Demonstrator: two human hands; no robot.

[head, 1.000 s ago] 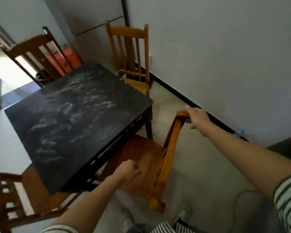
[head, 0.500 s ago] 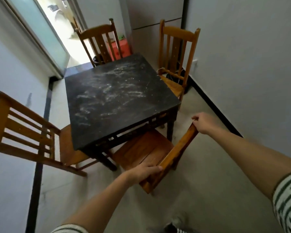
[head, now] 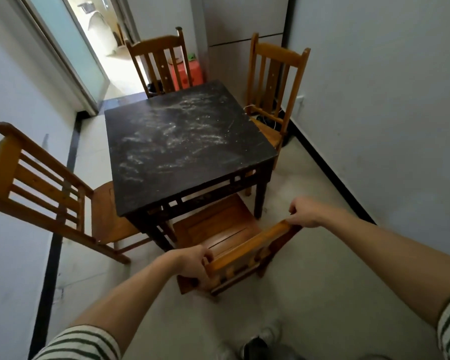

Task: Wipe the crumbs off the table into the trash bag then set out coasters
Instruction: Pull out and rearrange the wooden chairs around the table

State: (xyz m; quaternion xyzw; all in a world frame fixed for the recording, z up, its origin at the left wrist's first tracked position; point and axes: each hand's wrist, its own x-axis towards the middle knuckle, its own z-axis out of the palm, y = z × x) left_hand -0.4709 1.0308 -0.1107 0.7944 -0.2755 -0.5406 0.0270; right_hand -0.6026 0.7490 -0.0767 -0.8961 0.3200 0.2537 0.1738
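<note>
A square black table [head: 244,154] stands in the middle of the room, its top streaked with pale crumbs [head: 182,131]. A wooden chair [head: 218,224] sits at the table's near side, its seat partly under the top. My left hand [head: 195,263] grips the left end of that chair's top rail. My right hand [head: 305,211] grips the right end of the same rail. No trash bag or coasters are in view.
Three more wooden chairs surround the table: left [head: 42,188], far [head: 161,63], right [head: 273,81]. A red bin [head: 192,74] stands behind the far chair. Walls close in on both sides. A doorway [head: 99,29] opens at the back left. Cables [head: 268,120] lie near the right chair.
My left hand has moved from the seat area onto the chair's top rail and closed on it. The view has backed away from the table, and the chair's back now faces me squarely.
</note>
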